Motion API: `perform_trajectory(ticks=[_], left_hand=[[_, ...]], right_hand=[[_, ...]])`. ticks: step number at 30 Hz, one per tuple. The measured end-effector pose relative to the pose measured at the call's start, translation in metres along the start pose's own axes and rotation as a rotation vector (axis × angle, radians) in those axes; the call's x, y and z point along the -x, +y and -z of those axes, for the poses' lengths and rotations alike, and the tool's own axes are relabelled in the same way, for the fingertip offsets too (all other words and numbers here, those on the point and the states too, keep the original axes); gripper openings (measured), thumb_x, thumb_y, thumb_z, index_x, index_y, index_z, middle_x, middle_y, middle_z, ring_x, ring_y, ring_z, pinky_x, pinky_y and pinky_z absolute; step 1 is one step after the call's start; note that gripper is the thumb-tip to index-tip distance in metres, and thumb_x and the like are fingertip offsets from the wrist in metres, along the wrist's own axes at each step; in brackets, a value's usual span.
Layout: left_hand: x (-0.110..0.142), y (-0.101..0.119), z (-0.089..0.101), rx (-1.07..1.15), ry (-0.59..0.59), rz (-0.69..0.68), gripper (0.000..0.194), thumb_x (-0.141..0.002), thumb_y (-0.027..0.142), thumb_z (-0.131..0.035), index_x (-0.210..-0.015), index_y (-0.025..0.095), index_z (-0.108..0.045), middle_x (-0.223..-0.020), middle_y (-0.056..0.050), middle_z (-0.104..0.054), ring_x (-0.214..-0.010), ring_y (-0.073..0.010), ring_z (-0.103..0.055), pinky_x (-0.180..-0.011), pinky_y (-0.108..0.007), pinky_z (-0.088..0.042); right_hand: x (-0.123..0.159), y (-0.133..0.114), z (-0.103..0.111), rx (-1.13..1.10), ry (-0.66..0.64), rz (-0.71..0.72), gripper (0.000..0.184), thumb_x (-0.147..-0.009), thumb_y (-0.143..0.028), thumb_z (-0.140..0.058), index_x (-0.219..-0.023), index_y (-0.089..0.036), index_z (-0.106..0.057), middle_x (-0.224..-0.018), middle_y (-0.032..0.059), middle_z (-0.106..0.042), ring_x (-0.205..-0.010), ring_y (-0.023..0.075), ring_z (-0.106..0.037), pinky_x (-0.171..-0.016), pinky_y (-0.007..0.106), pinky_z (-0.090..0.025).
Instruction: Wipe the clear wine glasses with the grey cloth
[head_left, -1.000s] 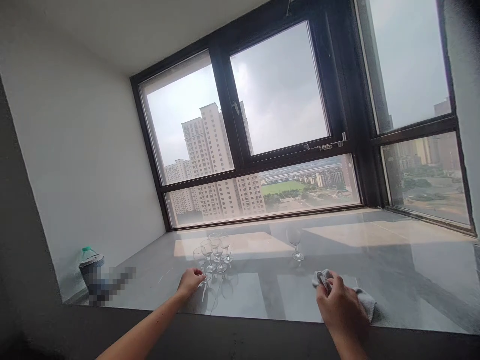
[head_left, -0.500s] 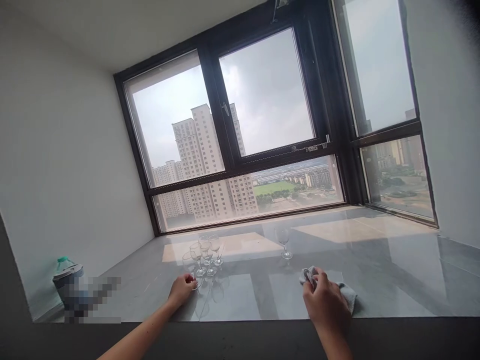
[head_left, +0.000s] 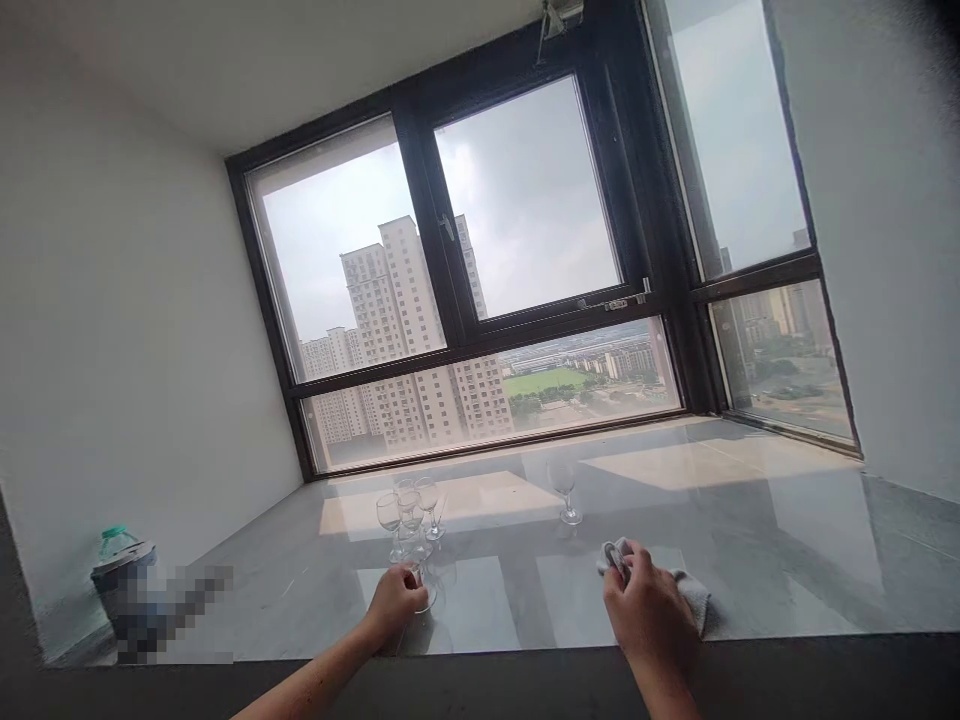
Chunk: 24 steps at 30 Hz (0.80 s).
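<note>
My left hand (head_left: 397, 603) is closed in a pinch low on a clear wine glass (head_left: 427, 599), whose foot shows just right of the fingertips. Its faint bowl overlaps a cluster of several stemmed wine glasses (head_left: 427, 492) standing upright right behind it. Bunched in my right hand (head_left: 649, 612) is a grey cloth (head_left: 694, 600), its loose end trailing out to the right over the sill. A ring-like shape shows at those fingertips; whether it is a fold of the cloth I cannot tell. One separate wine glass (head_left: 570, 517) stands upright farther back, between my two hands.
The glossy grey sill (head_left: 517, 590) has its front edge close to my forearms. At the left end, by the wall, stands a dark cup-like container (head_left: 124, 570) with a green-capped bottle (head_left: 115, 541) behind it, partly blurred. A dark-framed window (head_left: 487, 345) closes off the back.
My left hand has moved the pinched glass right and nearer, from the cluster's left side to its front. My right hand keeps the cloth in about the same place. The view has shifted.
</note>
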<state>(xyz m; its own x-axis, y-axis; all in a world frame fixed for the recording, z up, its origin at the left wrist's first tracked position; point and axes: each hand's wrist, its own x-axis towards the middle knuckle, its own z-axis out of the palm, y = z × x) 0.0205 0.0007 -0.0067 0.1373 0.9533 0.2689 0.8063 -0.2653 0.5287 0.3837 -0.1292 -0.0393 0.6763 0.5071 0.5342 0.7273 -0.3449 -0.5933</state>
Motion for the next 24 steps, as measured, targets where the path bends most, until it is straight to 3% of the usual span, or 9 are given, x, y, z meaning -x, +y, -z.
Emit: perform_trajectory(ticks=[5, 12, 17, 24], left_hand=[[-0.005, 0.046, -0.034, 0.082, -0.076, -0.128, 0.015, -0.065, 0.013, -0.057, -0.060, 0.020, -0.045, -0.054, 0.005, -0.048, -0.056, -0.0113, -0.046, -0.055, -0.025, -0.028], [-0.008, 0.096, -0.079, -0.076, -0.073, -0.158, 0.009, -0.079, 0.027, -0.060, -0.074, 0.019, -0.059, -0.075, -0.004, -0.066, -0.070, -0.0169, -0.059, -0.061, -0.027, -0.032], [-0.002, 0.105, -0.078, -0.176, -0.075, -0.257, 0.012, -0.085, 0.029, -0.053, -0.087, 0.020, -0.061, -0.082, -0.005, -0.069, -0.075, -0.0187, -0.063, -0.064, -0.028, -0.033], [0.005, 0.114, -0.071, -0.230, -0.076, -0.266, 0.017, -0.085, 0.028, -0.052, -0.098, 0.020, -0.060, -0.090, -0.007, -0.071, -0.082, -0.0208, -0.065, -0.068, -0.028, -0.035]], right_hand=[[0.000, 0.001, -0.002, -0.008, 0.002, -0.014, 0.036, -0.091, -0.028, -0.042, -0.123, -0.018, -0.052, -0.106, 0.0095, -0.069, -0.105, 0.0258, -0.061, -0.081, 0.035, -0.039], [0.000, 0.003, -0.004, -0.015, 0.037, -0.002, 0.035, -0.091, -0.029, -0.044, -0.123, -0.020, -0.052, -0.105, 0.0078, -0.069, -0.101, 0.0248, -0.062, -0.079, 0.034, -0.039], [0.001, 0.000, -0.003, -0.032, 0.053, -0.027, 0.034, -0.090, -0.028, -0.044, -0.122, -0.020, -0.053, -0.106, 0.0075, -0.070, -0.101, 0.0242, -0.062, -0.079, 0.033, -0.040], [0.003, 0.001, -0.001, -0.065, 0.057, -0.038, 0.034, -0.090, -0.029, -0.044, -0.121, -0.020, -0.055, -0.103, 0.0083, -0.071, -0.098, 0.0239, -0.063, -0.081, 0.033, -0.041]])
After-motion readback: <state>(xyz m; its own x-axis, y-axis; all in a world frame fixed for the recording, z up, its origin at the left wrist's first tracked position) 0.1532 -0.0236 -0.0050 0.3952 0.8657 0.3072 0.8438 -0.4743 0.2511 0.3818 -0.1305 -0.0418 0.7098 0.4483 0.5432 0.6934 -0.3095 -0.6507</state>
